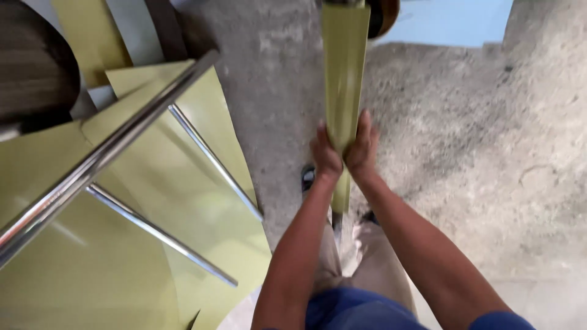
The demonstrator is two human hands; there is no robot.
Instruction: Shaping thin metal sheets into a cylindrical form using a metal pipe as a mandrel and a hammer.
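Olive strip (344,73) between both hands

Both bare forearms reach forward and down from the bottom edge of the view, converging toward the middle. The left forearm rises almost straight up from the lower centre; the right forearm comes in at a slant from the lower right corner. The wrists sit close together, nearly level. The left hand (324,154) and the right hand (362,146) face each other, palms turned inward, fingers stretched upward and held together, pressed flat from either side rather than curled into fists. Short blue sleeves show at the bottom edge, and light trouser legs hang below the arms.
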